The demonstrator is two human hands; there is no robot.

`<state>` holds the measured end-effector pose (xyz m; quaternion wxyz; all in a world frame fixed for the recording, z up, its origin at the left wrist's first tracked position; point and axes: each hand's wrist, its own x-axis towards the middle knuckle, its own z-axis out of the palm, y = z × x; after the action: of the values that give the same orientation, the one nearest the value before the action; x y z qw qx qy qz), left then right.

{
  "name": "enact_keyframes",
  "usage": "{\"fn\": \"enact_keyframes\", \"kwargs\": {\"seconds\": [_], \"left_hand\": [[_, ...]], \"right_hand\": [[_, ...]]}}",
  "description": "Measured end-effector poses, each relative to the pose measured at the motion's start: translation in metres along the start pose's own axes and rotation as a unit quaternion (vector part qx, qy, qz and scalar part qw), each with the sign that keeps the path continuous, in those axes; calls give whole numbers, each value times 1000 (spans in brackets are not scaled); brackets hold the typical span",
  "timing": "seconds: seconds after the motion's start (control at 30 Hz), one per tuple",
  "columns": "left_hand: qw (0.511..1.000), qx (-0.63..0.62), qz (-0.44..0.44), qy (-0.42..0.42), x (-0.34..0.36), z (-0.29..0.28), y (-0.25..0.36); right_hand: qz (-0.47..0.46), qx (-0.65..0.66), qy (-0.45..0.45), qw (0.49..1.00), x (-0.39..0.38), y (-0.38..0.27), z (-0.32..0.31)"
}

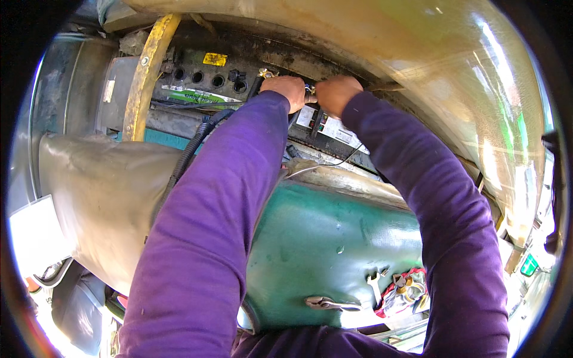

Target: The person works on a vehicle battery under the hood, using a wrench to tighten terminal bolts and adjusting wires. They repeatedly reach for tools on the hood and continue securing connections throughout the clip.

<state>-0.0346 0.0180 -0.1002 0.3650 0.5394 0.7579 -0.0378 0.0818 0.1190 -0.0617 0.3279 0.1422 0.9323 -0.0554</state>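
My left hand (285,89) has its fingers curled down at a metal terminal fitting on a dark, grimy battery (176,86), which has several round open ports. My right hand (340,95) is closed just beside it, at a small metal piece (310,90) between the two hands; my fingers hide what each hand holds. A brass-coloured clamp (266,74) shows behind my left hand. A second battery with white labels (334,132) lies under my right hand. A thin dark cable (343,160) and a black corrugated hose (194,143) run near my forearms.
A yellow metal bar (144,68) crosses at left. A tan padded panel (453,42) overhangs the back and right. A worn brown cushion (101,197) and green padded surface (316,232) lie nearer, with pliers (328,304), a wrench (375,283) and a cloth with metal parts (406,292).
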Motion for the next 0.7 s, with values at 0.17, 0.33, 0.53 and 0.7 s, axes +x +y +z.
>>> {"fn": "enact_keyframes", "kwargs": {"seconds": [0.17,0.33,0.53,0.7], "left_hand": [[1000,-12,1,25,3,5,-2],[1000,18,-5,-3,13,11,-2],[1000,9,-5,-6,9,6,-1],[1000,11,-2,-10,4,4,-2]], "right_hand": [[84,-4,-24,996,25,-32,-33],[43,11,33,998,-16,12,13],[50,81,95,991,-25,26,67],[15,66,-2,998,-14,-8,4]]}}
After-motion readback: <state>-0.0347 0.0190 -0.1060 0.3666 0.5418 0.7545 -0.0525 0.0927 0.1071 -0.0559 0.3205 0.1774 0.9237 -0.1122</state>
